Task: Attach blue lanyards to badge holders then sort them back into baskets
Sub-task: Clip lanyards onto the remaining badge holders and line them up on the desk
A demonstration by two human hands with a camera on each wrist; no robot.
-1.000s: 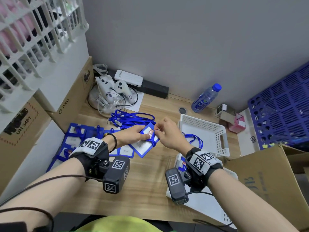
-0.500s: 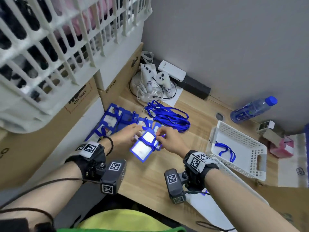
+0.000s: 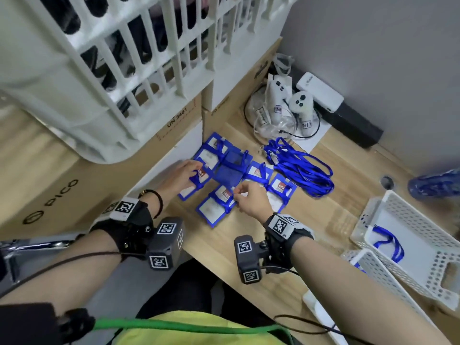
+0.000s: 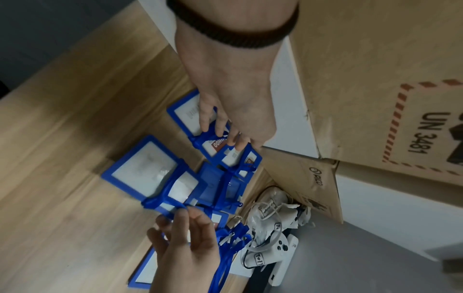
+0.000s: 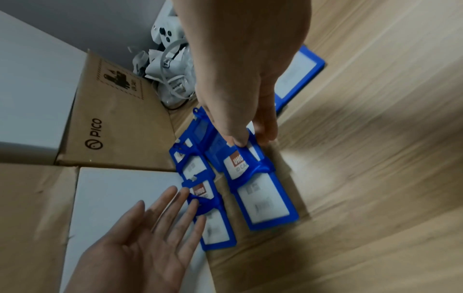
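Note:
A blue badge holder (image 3: 214, 207) with a blue lanyard wrapped round it lies on the wooden table beside several others like it. My right hand (image 3: 236, 192) pinches its top end between thumb and fingers (image 5: 235, 138); the left wrist view shows that pinch on the lanyard wrap. My left hand (image 3: 196, 168) lies flat with straight fingers (image 5: 175, 200), touching the neighbouring wrapped holder (image 3: 191, 189) further left. A heap of loose blue lanyards (image 3: 298, 168) lies behind and to the right of the holders.
Cardboard boxes (image 3: 62, 190) under a white slatted crate (image 3: 99, 70) wall in the left side. White controllers (image 3: 286, 105) and cables sit at the back. Two white perforated baskets (image 3: 410, 220) stand at right, one holding a lanyard (image 3: 388, 242). A water bottle (image 3: 433, 185) lies behind them.
Both hands carried the wrapped holder left from mid-table and set it down among the others. My left hand let go of it and now rests on the neighbouring holder. The head view swung left.

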